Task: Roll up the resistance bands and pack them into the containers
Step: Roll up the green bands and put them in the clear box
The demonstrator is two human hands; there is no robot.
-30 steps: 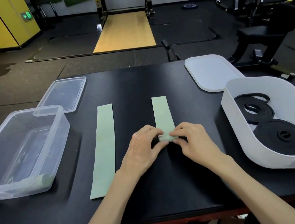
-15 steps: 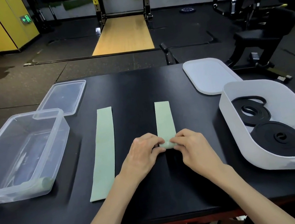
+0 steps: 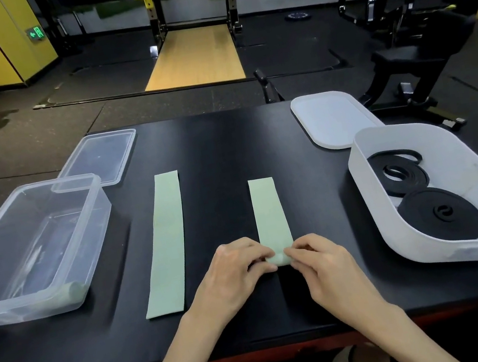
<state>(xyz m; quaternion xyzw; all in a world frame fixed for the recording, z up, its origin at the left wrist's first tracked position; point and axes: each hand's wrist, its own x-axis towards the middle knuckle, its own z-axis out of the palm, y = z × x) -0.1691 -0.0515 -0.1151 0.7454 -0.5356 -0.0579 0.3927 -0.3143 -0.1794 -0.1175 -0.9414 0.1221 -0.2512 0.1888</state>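
Pinching the small roll (image 3: 278, 259) at the near end of a pale green band (image 3: 268, 210), the left hand (image 3: 234, 272) and right hand (image 3: 322, 265) meet at lower centre of frame. The fingers of both curl onto the roll from either side. The unrolled rest of that band lies flat on the black tabletop (image 3: 217, 140), running up toward frame centre.

Left of it, well apart, a second green band (image 3: 165, 241) lies flat and fully unrolled, longer on the tabletop.

Left edge of frame: clear container (image 3: 97, 234) with one rolled green band (image 3: 72, 291) inside, at its near right corner. Clear lid (image 3: 99, 159) lies flat just above it, touching or overlapping the far corner, cannot tell which.

Right side of frame: white container (image 3: 367, 190) holding two coiled black bands, a tight one (image 3: 441, 213) nearer and a looser one (image 3: 399, 176) farther. White lid (image 3: 332, 119) lies flat on the tabletop just above the white container.
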